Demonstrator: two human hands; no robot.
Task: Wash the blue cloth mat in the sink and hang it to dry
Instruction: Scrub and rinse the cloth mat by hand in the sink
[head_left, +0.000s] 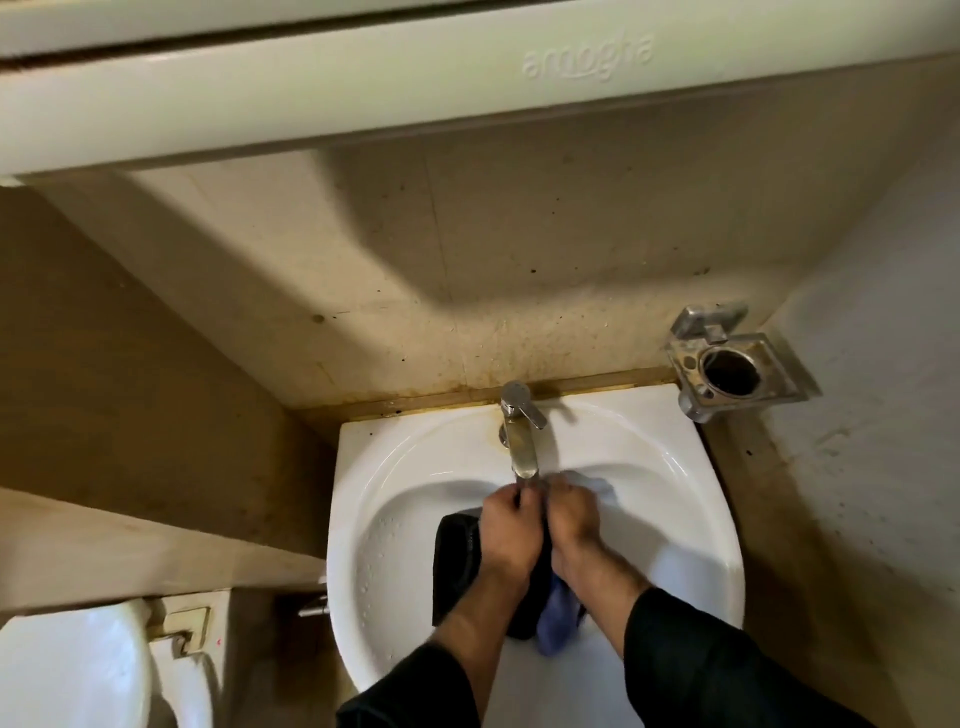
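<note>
The blue cloth mat hangs bunched in the white sink, its dark backing showing on the left and a blue fold at the bottom. My left hand and my right hand grip the mat's upper edge side by side, knuckles up, directly under the spout of the chrome tap. A pale bit of cloth shows just right of my right hand. Whether water runs from the tap is unclear.
A metal tumbler holder is fixed on the wall at the sink's right rear. A white toilet cistern and lid sit at lower left. A white cabinet underside overhangs above. Stained beige tiles surround the sink.
</note>
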